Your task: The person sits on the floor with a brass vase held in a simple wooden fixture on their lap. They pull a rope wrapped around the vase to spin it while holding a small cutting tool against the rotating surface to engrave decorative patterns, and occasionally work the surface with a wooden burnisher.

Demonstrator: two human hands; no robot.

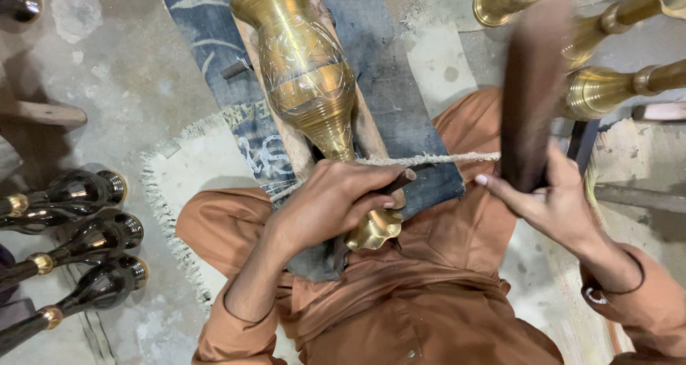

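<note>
Engraved brass vase [307, 72] being kept lying on wooden board [368, 133], over blue cloth [400, 72], foot toward lap. Left hand [343, 193] being closed over vase neck, fingers curled round small dark tool [400, 181]. Right of vase, right hand [543, 197] being wrapped round blurred dark mallet [532, 86]. Rope [436, 158] being stretched across beside vase neck. Black vases [78, 243] being kept far left of vase.

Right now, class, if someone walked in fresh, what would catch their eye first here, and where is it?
First, the big engraved brass vase lying on a wooden block at top centre, its neck running down under the left hand, which grips a dark tool. To the right, the right hand holds a blurred dark wooden mallet. Glossy black vases lie at the left edge, more brass ones at top right.
</note>
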